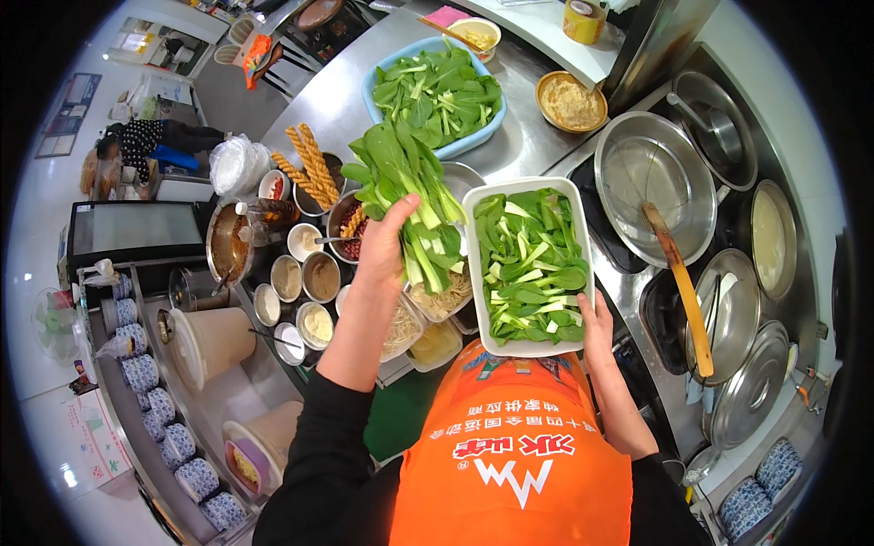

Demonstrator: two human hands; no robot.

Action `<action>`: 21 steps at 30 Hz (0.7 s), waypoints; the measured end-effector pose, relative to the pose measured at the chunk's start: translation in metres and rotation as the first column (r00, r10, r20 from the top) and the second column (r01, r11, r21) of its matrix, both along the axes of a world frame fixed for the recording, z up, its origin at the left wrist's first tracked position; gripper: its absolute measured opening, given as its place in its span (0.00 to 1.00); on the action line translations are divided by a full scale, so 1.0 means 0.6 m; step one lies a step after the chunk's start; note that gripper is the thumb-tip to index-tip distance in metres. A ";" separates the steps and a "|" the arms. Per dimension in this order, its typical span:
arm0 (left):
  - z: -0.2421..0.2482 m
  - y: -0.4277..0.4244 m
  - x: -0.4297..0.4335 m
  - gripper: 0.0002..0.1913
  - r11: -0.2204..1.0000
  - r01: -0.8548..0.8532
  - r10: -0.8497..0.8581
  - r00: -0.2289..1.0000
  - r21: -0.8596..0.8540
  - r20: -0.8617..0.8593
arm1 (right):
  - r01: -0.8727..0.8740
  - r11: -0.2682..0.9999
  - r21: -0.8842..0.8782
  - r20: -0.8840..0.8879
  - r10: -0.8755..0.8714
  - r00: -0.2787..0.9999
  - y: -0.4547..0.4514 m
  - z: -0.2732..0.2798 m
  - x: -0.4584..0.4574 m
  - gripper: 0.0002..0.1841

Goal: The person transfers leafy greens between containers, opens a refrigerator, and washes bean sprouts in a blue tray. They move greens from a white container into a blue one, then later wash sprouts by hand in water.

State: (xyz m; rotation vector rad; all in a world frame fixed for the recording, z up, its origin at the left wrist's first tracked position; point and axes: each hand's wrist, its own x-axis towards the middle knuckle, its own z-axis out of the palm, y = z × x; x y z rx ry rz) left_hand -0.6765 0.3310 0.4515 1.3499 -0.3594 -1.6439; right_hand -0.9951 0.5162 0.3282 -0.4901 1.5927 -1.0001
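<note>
A bunch of leafy greens with pale stems is gripped in my left hand, raised over the bowls. My right hand holds the right rim of a white rectangular container, near its lower corner. Inside that container lie cut leafy greens. Beyond both hands, a light blue basin full of more leafy greens stands on the steel counter. Shredded food in trays shows partly beneath the held bunch.
Seasoning bowls, a bottle and twisted dough sticks stand left. To the right are a large steel pan, a wooden-handled strainer and several pots. A brown bowl sits at the back. Another person is far left.
</note>
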 end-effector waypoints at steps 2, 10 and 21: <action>-0.025 0.004 0.027 0.22 0.998 0.034 -0.031 0.998 0.057 -0.051 | -0.005 1.000 0.016 -0.051 0.005 0.999 0.017 -0.010 -0.007 0.29; -0.255 -0.070 0.069 0.15 0.887 0.017 0.044 0.992 0.461 -0.122 | 0.002 0.998 0.064 -0.136 0.007 0.991 0.045 -0.027 -0.012 0.31; -0.412 -0.095 0.057 0.25 0.976 -0.018 -0.028 0.978 0.217 0.208 | -0.025 0.998 0.064 -0.146 0.034 0.989 0.049 -0.032 -0.001 0.28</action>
